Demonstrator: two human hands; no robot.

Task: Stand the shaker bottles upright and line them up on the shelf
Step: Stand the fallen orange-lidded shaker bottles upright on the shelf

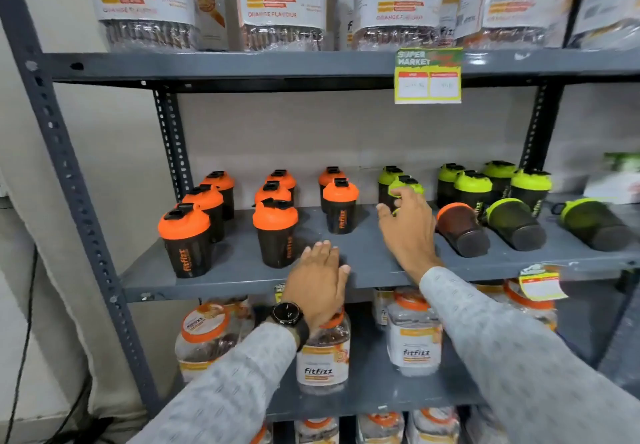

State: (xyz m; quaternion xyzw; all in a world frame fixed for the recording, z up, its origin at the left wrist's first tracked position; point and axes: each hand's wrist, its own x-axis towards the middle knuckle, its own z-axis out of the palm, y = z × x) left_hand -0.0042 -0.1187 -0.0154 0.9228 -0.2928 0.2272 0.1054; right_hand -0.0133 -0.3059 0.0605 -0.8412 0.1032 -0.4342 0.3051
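Black shaker bottles stand on the grey middle shelf. Several orange-lidded ones stand upright in rows on the left. Green-lidded ones stand upright at the back right. Three lie on their sides at the right: one with an orange lid, two with green lids. My right hand is wrapped around an upright green-lidded shaker, hiding its body. My left hand hovers flat over the shelf's front edge, fingers apart, holding nothing.
Large fitfizz jars fill the shelf above, with a yellow price tag on its edge. Smaller fitfizz jars stand on the shelf below. A slotted grey upright frames the left side. Another price tag hangs at the front right.
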